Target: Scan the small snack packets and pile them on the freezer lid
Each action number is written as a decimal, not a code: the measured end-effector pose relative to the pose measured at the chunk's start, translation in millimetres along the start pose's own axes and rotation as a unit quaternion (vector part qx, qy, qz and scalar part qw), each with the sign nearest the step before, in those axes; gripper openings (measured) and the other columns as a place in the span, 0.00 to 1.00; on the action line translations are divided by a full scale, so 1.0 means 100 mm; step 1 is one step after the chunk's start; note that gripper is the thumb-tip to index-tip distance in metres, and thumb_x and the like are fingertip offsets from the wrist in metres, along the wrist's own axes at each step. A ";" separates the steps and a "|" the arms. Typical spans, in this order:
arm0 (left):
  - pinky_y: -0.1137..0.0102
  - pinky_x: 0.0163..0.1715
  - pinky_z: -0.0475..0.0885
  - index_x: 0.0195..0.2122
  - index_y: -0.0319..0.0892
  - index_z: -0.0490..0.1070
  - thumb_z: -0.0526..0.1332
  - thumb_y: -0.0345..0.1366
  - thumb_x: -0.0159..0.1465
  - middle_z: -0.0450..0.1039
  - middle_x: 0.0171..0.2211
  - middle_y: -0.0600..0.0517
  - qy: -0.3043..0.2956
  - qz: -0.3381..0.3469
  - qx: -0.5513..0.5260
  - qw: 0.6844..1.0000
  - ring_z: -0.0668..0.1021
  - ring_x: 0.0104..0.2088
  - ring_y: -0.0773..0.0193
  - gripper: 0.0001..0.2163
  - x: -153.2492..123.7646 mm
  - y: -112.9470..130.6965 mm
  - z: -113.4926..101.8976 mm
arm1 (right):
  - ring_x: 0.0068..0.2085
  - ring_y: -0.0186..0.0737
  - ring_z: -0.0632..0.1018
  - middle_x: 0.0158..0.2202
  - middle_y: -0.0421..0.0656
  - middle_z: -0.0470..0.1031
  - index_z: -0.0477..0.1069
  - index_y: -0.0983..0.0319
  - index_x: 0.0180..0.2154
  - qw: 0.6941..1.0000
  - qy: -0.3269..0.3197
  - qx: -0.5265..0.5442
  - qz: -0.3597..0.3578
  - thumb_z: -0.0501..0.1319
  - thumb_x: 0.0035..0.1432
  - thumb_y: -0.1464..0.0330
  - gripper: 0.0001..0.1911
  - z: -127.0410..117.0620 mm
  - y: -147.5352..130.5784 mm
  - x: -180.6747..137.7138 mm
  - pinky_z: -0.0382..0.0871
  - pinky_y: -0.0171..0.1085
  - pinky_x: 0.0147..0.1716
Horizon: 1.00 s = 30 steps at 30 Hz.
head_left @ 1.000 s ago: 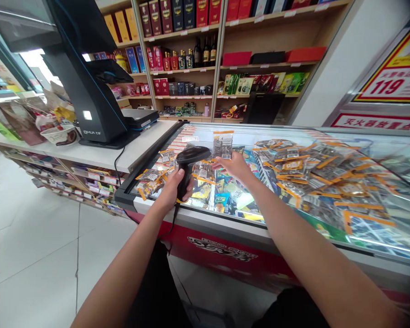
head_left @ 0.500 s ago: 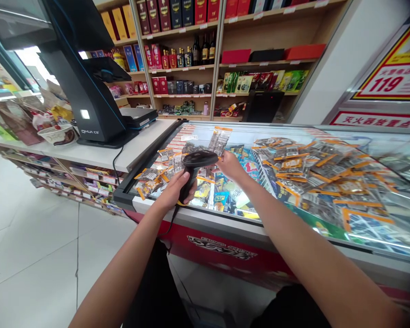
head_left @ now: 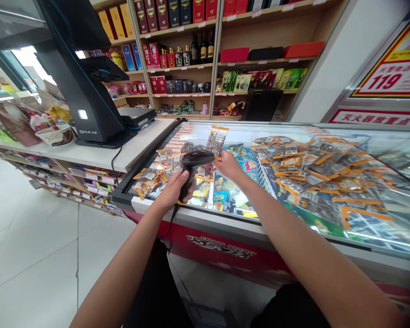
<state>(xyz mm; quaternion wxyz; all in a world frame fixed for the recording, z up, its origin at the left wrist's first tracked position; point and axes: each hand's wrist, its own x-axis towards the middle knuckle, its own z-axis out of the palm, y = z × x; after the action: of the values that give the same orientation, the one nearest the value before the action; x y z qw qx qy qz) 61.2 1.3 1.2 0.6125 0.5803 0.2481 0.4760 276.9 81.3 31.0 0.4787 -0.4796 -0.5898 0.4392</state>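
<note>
My left hand [head_left: 175, 190] is wrapped around the grip of a black handheld barcode scanner [head_left: 197, 158], whose cord hangs down the front of the freezer. Just right of the scanner head, my right hand [head_left: 228, 165] pinches the lower end of a small snack packet [head_left: 217, 139], clear with an orange edge and held upright. The scanner's head partly hides the right fingertips. Below both hands is the freezer's glass top [head_left: 239, 136]. A small pile of similar packets [head_left: 150, 178] lies to the left, and a larger heap [head_left: 314, 168] spreads to the right.
At the left a counter [head_left: 123, 159] carries a black checkout scale [head_left: 97, 100] and a paper bowl [head_left: 56, 135]. Behind the freezer rise shelves [head_left: 181, 69] with boxes and bottles. A black box-like object [head_left: 263, 105] stands behind the freezer.
The scanner and the packet have shifted very slightly left in view. A bluish glow now shows on top of the scanner. Both hands keep their holds.
</note>
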 end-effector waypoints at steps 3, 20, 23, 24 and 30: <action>0.75 0.16 0.55 0.39 0.45 0.63 0.67 0.67 0.69 0.66 0.24 0.61 0.005 0.001 0.006 1.000 0.65 0.14 0.74 0.29 0.00 0.03 0.01 | 0.36 0.45 0.89 0.44 0.48 0.89 0.74 0.59 0.42 1.000 0.000 -0.004 -0.001 0.71 0.64 0.77 0.11 -0.01 -0.02 -0.01 0.84 0.39 0.31; 0.74 0.17 0.55 0.29 0.44 0.63 0.68 0.69 0.65 0.64 0.21 0.59 0.097 0.025 0.006 0.995 0.62 0.14 0.75 0.32 -0.02 0.13 0.04 | 0.31 0.57 0.84 0.21 0.52 0.78 0.77 0.58 0.21 0.897 -0.046 -0.429 0.094 0.70 0.63 0.36 0.35 -0.54 -0.18 -0.06 0.78 0.50 0.42; 0.74 0.18 0.55 0.27 0.44 0.61 0.68 0.68 0.66 0.62 0.20 0.59 0.097 0.021 0.015 0.995 0.62 0.14 0.75 0.32 -0.02 0.13 0.04 | 0.45 0.64 0.86 0.34 0.58 0.85 0.85 0.61 0.35 0.865 0.083 -0.490 0.069 0.59 0.75 0.40 0.34 -0.88 -0.23 -0.01 0.79 0.52 0.49; 0.74 0.18 0.55 0.27 0.44 0.61 0.67 0.68 0.66 0.62 0.20 0.59 0.097 0.020 0.018 0.995 0.62 0.14 0.75 0.32 -0.02 0.13 0.04 | 0.52 0.65 0.86 0.42 0.60 0.87 0.86 0.63 0.42 0.842 0.132 -0.520 0.058 0.58 0.77 0.45 0.31 -1.02 -0.24 0.01 0.78 0.53 0.54; 0.75 0.18 0.54 0.29 0.46 0.59 0.67 0.71 0.65 0.59 0.18 0.61 0.093 0.006 0.019 0.995 0.60 0.14 0.74 0.32 -0.02 0.14 0.07 | 0.76 0.79 0.65 0.73 0.75 0.68 0.72 0.73 0.70 0.744 0.265 -0.589 0.171 0.68 0.70 0.51 0.40 -1.73 -0.03 0.10 0.60 0.68 0.71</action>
<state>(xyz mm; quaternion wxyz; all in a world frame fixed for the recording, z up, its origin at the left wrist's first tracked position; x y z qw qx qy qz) 62.1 -5.9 14.8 0.5723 0.5466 0.3095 0.5271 446.0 101.3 62.0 0.1548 -0.8561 -0.4886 -0.0663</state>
